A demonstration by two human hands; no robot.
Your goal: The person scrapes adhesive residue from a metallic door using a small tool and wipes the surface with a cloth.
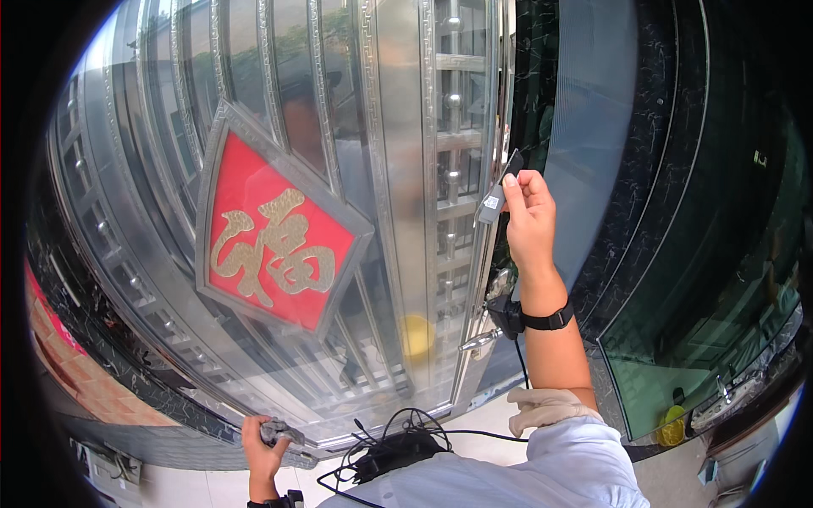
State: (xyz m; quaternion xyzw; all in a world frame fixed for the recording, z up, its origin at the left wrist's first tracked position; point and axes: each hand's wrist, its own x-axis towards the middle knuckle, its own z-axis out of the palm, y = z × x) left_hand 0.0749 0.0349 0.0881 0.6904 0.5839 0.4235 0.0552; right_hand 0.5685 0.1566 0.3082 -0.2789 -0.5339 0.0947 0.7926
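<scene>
My right hand (pixel 530 216) pinches a flat grey strip-like piece (pixel 498 193) with a dark upper end and a small white label. It holds the piece upright at a slant against the edge of a stainless steel door (pixel 399 190). Below that hand are a metal lever handle (pixel 481 340) and the black device strapped to my wrist. My left hand (pixel 259 447) grips a crumpled grey cloth (pixel 281 432) low down, near the door's bottom left corner. A red diamond panel (pixel 232 184) with a gold character in a grey frame is fixed on the door.
Black cables (pixel 413 422) bunch around a dark bag at my waist. Dark marbled stone (pixel 654 101) and a large glass pane (pixel 718 254) stand on the right. A yellow bucket (pixel 671 427) and a sink basin (pixel 727 400) show at lower right. Pale tiles (pixel 190 486) cover the floor.
</scene>
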